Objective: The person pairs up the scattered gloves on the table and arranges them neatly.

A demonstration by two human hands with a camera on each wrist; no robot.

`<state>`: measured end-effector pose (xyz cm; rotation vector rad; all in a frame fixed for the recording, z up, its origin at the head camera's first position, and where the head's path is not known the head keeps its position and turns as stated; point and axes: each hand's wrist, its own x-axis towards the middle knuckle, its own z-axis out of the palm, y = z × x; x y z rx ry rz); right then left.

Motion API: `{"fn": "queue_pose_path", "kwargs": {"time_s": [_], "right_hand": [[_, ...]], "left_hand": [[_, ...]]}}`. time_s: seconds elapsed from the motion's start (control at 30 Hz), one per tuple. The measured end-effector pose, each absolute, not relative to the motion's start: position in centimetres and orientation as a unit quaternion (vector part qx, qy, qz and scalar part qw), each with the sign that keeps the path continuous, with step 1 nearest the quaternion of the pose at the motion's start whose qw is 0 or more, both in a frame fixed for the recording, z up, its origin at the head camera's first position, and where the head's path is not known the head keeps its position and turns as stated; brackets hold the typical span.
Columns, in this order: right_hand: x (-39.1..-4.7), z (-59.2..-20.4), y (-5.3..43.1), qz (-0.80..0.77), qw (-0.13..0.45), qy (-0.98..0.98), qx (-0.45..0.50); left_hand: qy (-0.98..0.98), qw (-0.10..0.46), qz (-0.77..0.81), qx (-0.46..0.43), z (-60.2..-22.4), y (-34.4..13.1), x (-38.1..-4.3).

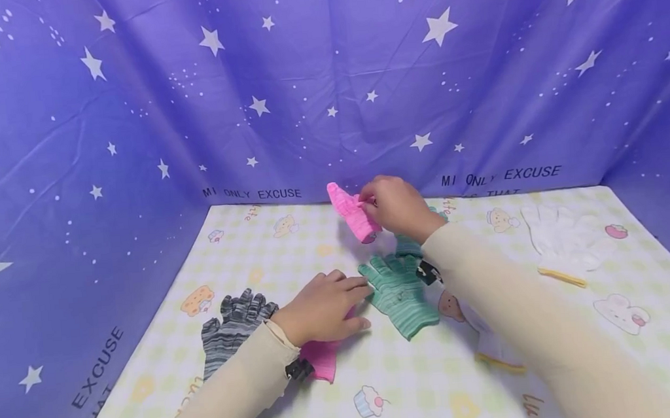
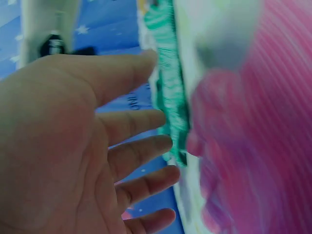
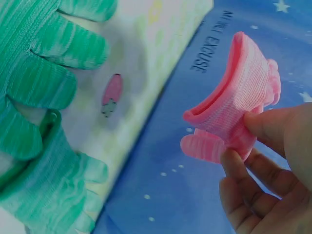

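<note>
Near the back of the table, my right hand (image 1: 396, 207) pinches a small pink knit glove (image 1: 350, 217) between thumb and fingers. In the right wrist view the glove (image 3: 239, 102) hangs above the cloth, its cuff opening turned upward. My left hand (image 1: 325, 308) hovers with fingers spread and nothing in its palm. Under it lies a second pink glove (image 1: 322, 364), mostly covered by the hand in the head view. A green striped glove (image 1: 403, 295) lies just right of the left fingertips. Behind it another green glove (image 3: 53, 190) is partly hidden by my right forearm.
A grey-and-black striped glove (image 1: 232, 328) lies left, partly beneath my left forearm. White gloves (image 1: 567, 236) with a yellow cuff edge lie at the right, and another white glove (image 1: 497, 354) shows beside my right sleeve. A starry blue curtain (image 1: 326, 91) stands behind the checked cloth.
</note>
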<state>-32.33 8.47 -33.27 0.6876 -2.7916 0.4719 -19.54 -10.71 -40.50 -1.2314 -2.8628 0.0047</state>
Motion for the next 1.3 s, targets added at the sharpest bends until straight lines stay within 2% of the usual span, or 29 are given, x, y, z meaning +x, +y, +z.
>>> {"fn": "queue_pose_path", "kwargs": {"time_s": [0.43, 0.77, 1.3], "right_hand": [[-27.2, -30.2, 11.8, 0.178, 0.165, -0.937, 0.25], [-23.2, -30.4, 13.5, 0.152, 0.158, -0.936, 0.275], [-18.2, -31.0, 14.7, 0.12, 0.12, -0.944, 0.285]], "left_hand": [[-0.922, -0.018, 0.085, -0.378, -39.9, -10.3, -21.1], [-0.935, -0.046, 0.081, -0.343, -39.5, -11.1, -22.5], [-0.94, -0.053, 0.072, -0.33, -39.4, -11.3, -24.8]]}}
